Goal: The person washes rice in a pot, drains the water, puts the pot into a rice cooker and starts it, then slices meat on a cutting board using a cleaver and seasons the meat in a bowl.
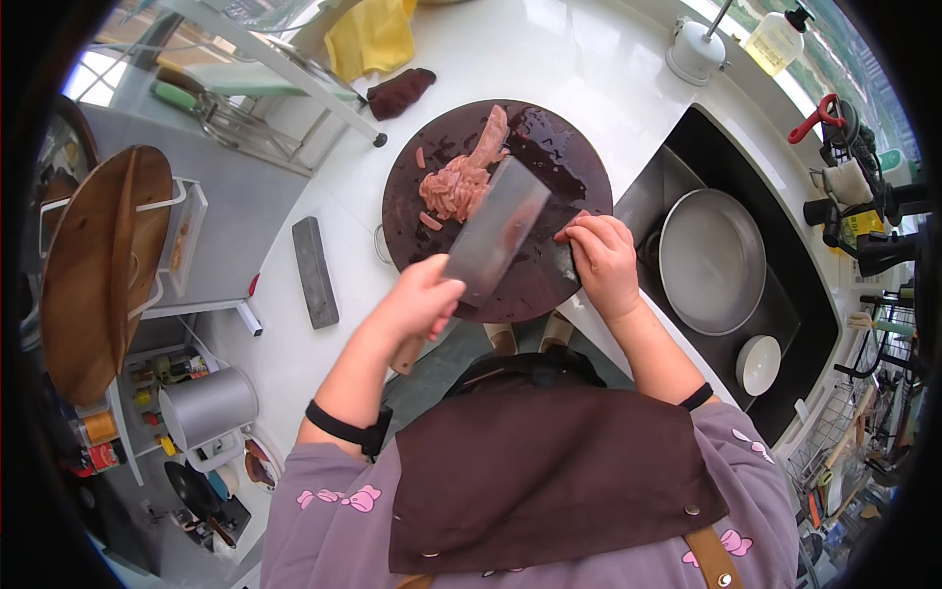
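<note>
My left hand [423, 298] grips a cleaver [500, 228] near its wooden handle, the broad metal blade tilted over a round dark chopping board [508, 305]. Left of the blade lies a heap of sliced raw meat [452, 188], with a longer uncut-looking strip [491, 136] above it and a few loose slices apart. Bent fingers of my right hand [603, 258] rest at the board's right edge, well clear of the blade. Something pinkish shows at those fingertips; whether it is meat held there cannot be told.
A grey sharpening stone [316, 272] lies on the white counter left of the board. To the right, a black sink [791, 324] holds a round metal pan [712, 261] and a white bowl [758, 365]. A yellow cloth [372, 38] and a rack's leg [353, 121] are beyond the board.
</note>
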A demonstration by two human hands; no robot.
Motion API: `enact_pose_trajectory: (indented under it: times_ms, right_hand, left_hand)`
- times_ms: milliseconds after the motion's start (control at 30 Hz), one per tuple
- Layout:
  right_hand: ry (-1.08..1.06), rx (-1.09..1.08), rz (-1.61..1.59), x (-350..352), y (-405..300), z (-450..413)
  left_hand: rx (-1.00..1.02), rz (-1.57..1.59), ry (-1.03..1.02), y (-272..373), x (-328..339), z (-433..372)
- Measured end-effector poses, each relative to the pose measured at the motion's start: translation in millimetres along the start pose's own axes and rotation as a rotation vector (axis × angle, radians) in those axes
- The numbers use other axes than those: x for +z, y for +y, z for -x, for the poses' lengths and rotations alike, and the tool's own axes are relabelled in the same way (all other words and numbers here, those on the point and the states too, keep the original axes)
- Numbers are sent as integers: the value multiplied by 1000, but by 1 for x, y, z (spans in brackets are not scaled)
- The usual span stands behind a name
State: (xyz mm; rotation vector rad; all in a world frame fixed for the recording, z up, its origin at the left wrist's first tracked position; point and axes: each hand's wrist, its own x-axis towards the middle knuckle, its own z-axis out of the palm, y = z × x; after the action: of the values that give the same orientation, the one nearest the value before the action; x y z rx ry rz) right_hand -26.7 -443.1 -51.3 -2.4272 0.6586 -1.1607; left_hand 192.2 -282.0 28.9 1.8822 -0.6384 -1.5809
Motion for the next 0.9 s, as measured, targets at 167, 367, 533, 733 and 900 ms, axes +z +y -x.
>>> enact_pose_trajectory:
  times_ms: [167, 367, 533, 733, 900]
  right_hand:
    - [56, 31, -7, -4, 0, 4]
    - [22, 50, -48, -4, 2, 1]
    - [32, 88, 1, -1, 1, 4]
    - [-29, 110, -18, -3, -2, 1]
    - [-23, 109, 33, -3, -5, -1]
  left_hand:
    - [-13, 400, 22, -33, -50, 5]
    - [358, -367, 358, -24, -7, 6]
    - [606, -1001, 330, -1, 56, 23]
    - [547, -1089, 290, 2, 66, 26]
    - [563, -1056, 279, 12, 74, 3]
